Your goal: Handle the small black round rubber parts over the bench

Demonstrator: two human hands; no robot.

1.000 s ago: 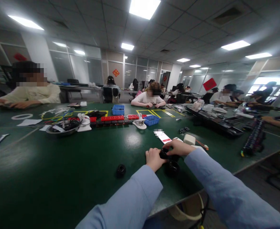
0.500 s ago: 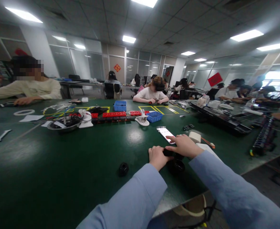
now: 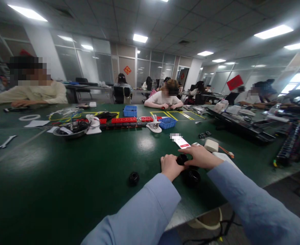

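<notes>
My left hand (image 3: 170, 166) is closed at the left side of a small black round part (image 3: 182, 159), just above the table. My right hand (image 3: 200, 156) reaches over from the right, its fingers curled against the same part. Some of its fingertips are hidden behind the part. Right below my hands lies a black ring-shaped piece (image 3: 192, 177) with a hole in it. Farther left, apart from both hands, stands a similar black ring (image 3: 133, 178). A phone (image 3: 180, 143) with a lit screen lies just beyond my right hand.
A white box (image 3: 211, 145) sits past my right wrist. Across the green table (image 3: 88, 163) are blue trays (image 3: 167, 123), red power strips (image 3: 124, 120), a metal bowl of cables (image 3: 70, 131) and a wrench (image 3: 7, 142). Long black panels (image 3: 241, 124) lie at right. Several people sit around.
My right index finger has left the phone screen and drawn back to the black part. My left hand stays at the part. The view has shifted slightly.
</notes>
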